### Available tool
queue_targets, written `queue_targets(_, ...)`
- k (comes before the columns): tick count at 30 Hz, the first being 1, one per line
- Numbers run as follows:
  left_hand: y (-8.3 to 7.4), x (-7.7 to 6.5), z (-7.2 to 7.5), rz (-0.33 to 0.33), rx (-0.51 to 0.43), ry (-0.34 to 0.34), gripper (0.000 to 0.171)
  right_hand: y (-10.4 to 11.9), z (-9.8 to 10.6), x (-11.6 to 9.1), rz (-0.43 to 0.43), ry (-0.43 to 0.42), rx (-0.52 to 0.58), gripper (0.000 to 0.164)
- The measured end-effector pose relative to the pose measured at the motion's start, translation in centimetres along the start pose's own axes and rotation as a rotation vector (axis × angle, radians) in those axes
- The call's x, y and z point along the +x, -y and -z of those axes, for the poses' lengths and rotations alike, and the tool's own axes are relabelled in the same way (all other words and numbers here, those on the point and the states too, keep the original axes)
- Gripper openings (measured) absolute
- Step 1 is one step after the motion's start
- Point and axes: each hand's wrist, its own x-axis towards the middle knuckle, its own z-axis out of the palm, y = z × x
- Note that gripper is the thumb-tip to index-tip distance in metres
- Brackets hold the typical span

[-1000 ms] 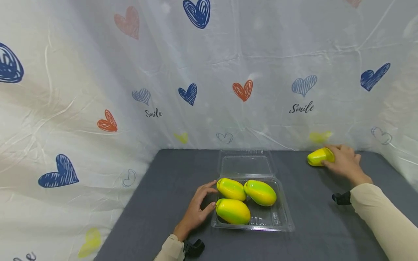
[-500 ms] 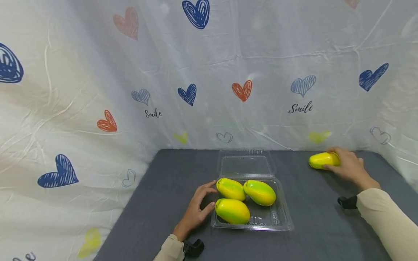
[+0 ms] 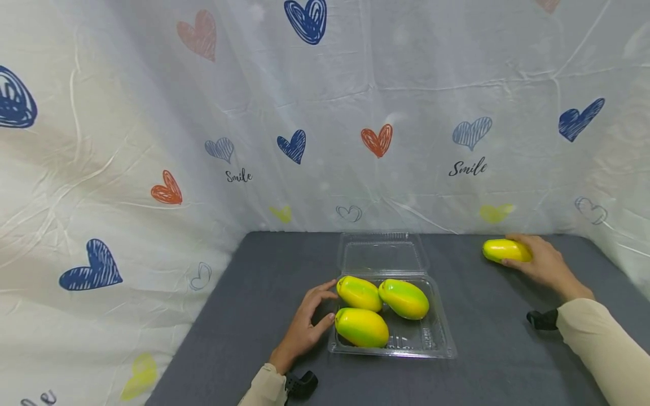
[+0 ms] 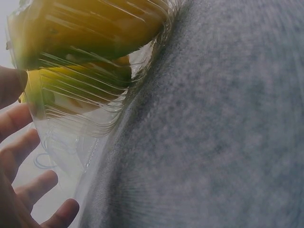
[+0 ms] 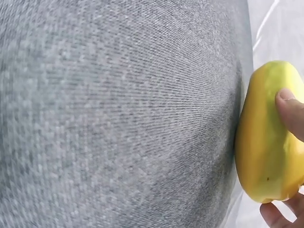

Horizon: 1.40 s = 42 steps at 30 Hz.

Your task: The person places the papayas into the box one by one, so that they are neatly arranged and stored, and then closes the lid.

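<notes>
Three yellow-green papayas lie in the clear plastic clamshell box: one at the back left, one at the right, one at the front left. My left hand rests with spread fingers at the box's left side; in the left wrist view its fingertips touch or nearly touch the clear wall. Toward the back right of the table, my right hand grips another papaya, its thumb across the fruit in the right wrist view. Part of that papaya is hidden by the hand.
The box's clear lid lies folded back behind it. A dark grey cloth covers the table. A white curtain printed with hearts hangs along the back and left sides.
My right hand has shifted slightly right with the papaya, which has turned in its grip and lies more level. The left hand and the box have stayed in place.
</notes>
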Motion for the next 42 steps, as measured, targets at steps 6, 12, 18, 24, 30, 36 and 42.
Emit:
queue_targets(6, -0.1, 0.0, 0.0, 0.006, -0.001, 0.002, 0.033, 0.0, -0.2, -0.5, 0.004, -0.044, 0.010, 0.067)
queue_targets(12, 0.1, 0.0, -0.1, -0.001, -0.001, -0.003, 0.032, 0.3, -0.3, -0.9, 0.008, -0.093, 0.050, 0.068)
queue_targets(18, 0.4, 0.0, -0.1, -0.008, 0.000, -0.008, 0.032, 0.3, -0.5, -1.3, 0.017, -0.114, 0.051, 0.067)
queue_targets(24, 0.3, 0.0, -0.1, -0.004, -0.003, -0.004, 0.032, 0.7, -0.6, -1.7, 0.013, -0.121, 0.073, 0.066)
queue_targets(30, 0.2, 0.1, -0.1, -0.008, -0.005, -0.006, 0.032, 1.6, -0.8, -2.4, -0.007, -0.121, 0.118, 0.067)
queue_targets(36, 0.2, 0.0, -0.1, -0.015, -0.006, -0.006, 0.032, 2.6, -1.3, -3.0, -0.005, -0.153, 0.157, 0.065)
queue_targets(42, 0.3, 0.0, -0.1, -0.004, -0.005, -0.006, 0.032, 3.8, -1.8, -3.3, -0.023, -0.169, 0.178, 0.066)
